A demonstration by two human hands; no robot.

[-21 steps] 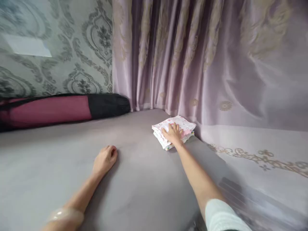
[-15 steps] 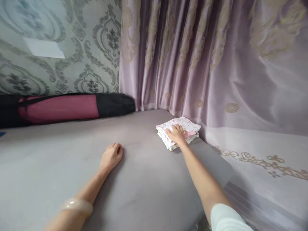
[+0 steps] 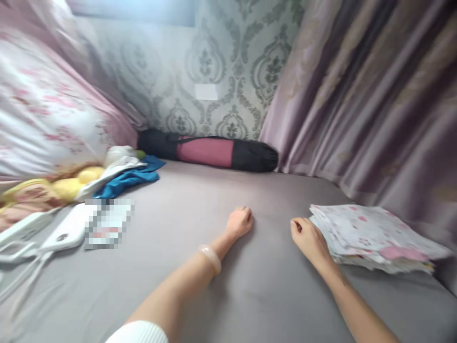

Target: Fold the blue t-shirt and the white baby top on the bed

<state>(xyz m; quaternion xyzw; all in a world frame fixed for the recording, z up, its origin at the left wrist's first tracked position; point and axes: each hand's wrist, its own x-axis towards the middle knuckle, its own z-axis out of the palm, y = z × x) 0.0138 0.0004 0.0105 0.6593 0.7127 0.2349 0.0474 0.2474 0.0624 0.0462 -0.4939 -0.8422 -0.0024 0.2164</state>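
My left hand [image 3: 240,222], with a pale bangle [image 3: 210,259] on its wrist, rests on the grey sheet [image 3: 250,295], curled into a loose fist. To its right is my right hand [image 3: 310,239], its fingers also curled in and no object showing in them. Just beside the right hand lies a stack of folded cloths [image 3: 360,228], white with small pink prints on top and a pink patch at the front edge. I cannot tell whether the hand touches its near side.
Along the patterned wall lies a long black and pink bag [image 3: 205,151]. On the left are blue cloth [image 3: 128,181], yellow plush things [image 3: 71,186], a white device with cords [image 3: 69,228] and a pixelated flat item [image 3: 110,224]. Purple curtains [image 3: 321,95] hang at right.
My right hand has come off the top of the cloth stack to its left side, its fingers now curled. The view has swung left, bringing in the items there. The left hand stays curled.
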